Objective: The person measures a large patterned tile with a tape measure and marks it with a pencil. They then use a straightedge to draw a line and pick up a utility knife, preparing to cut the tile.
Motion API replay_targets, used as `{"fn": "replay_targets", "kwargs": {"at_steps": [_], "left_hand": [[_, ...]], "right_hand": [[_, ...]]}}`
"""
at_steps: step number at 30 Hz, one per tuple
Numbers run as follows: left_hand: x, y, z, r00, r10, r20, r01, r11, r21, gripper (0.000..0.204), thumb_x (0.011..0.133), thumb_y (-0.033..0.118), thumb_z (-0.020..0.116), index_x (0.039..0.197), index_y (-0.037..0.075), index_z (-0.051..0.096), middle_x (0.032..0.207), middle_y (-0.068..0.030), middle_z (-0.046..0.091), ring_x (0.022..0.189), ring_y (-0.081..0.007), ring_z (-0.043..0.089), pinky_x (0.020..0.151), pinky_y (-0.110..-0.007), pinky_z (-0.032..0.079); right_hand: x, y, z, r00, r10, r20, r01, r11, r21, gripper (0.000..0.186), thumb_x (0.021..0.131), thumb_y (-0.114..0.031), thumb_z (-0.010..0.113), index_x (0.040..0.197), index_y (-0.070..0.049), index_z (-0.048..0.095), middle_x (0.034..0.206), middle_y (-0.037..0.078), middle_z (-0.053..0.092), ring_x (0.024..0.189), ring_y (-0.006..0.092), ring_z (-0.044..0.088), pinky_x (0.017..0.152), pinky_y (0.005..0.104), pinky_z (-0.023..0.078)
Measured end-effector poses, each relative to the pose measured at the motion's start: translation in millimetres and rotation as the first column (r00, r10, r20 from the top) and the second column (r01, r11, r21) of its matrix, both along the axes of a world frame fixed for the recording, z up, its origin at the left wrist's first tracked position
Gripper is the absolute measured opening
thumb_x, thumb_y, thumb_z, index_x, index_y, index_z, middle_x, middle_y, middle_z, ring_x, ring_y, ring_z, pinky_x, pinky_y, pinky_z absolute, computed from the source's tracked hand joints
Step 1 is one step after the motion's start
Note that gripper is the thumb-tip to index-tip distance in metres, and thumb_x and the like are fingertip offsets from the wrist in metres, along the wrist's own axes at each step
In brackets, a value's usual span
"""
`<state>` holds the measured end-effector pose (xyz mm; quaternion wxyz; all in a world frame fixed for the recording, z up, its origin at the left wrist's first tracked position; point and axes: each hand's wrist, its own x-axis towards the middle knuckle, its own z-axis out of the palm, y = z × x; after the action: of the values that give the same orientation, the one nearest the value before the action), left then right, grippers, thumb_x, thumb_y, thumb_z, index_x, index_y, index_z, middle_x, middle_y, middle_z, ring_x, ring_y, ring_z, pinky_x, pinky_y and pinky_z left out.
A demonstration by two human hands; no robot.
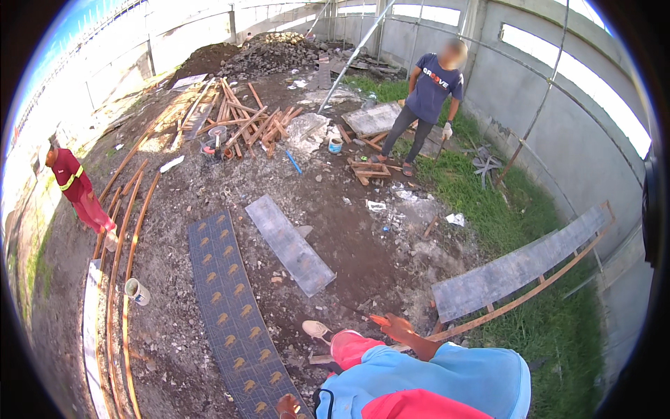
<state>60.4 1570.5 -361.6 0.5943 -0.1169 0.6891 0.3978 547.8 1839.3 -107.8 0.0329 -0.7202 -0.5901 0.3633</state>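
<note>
My right hand (398, 327) is held out over the ground in front of my blue shirt, beyond my pink trouser leg and pale shoe. Its fingers look closed around a small orange-red thing (379, 320), too small to name. At the lower edge, my left hand (287, 405) shows only in part, over the near end of a long dark panel (222, 290) printed with gold marks. What its fingers do cannot be made out. A shorter grey board (289, 244) lies flat beyond my hands.
A long grey panel on a timber frame (523, 264) leans at right near a concrete wall. A person in a dark T-shirt (434, 87) stands far right; another in red (70, 183) is far left. Timber pile (248, 122), bucket (137, 292) and long timber strips (117, 293) lie around.
</note>
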Motion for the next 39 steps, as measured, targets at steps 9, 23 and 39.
{"fn": "replay_targets", "kwargs": {"at_steps": [9,23,39], "left_hand": [[74.8,68.3,85.3,0.965,-0.06,-0.254,0.161,0.902,0.4,0.032,0.103,0.029,0.066,0.123,0.004,0.067,0.082,-0.0123,0.075,0.061,-0.0206,0.071,0.053,-0.032,0.058],[148.6,133.2,82.2,0.431,-0.616,-0.66,0.837,0.546,0.037,0.031,0.102,0.04,0.062,0.117,0.018,0.078,0.107,-0.0163,0.078,0.097,-0.0393,0.075,0.083,-0.05,0.059],[191.3,122.5,159.5,0.886,-0.293,0.36,0.24,0.953,0.184,0.035,0.106,0.038,0.066,0.105,0.005,0.078,0.091,-0.0012,0.076,0.082,-0.0099,0.068,0.074,-0.027,0.056]], "right_hand": [[-71.9,56.0,2.3,0.984,0.108,-0.139,-0.08,0.978,0.192,0.06,0.088,-0.044,0.077,0.135,-0.009,0.065,0.107,0.022,0.076,0.101,0.041,0.074,0.087,0.0507,0.056],[-241.9,208.6,-20.9,0.805,0.17,-0.568,-0.256,0.964,-0.075,0.049,0.088,-0.031,0.08,0.13,-0.008,0.068,0.079,0.005,0.068,0.06,0.0143,0.062,0.058,0.0367,0.05],[-435.6,322.3,-246.3,0.676,0.449,-0.585,-0.571,0.821,-0.03,0.052,0.091,-0.022,0.079,0.138,-0.004,0.064,0.1,0.006,0.074,0.086,0.016,0.068,0.078,0.032,0.054]]}}
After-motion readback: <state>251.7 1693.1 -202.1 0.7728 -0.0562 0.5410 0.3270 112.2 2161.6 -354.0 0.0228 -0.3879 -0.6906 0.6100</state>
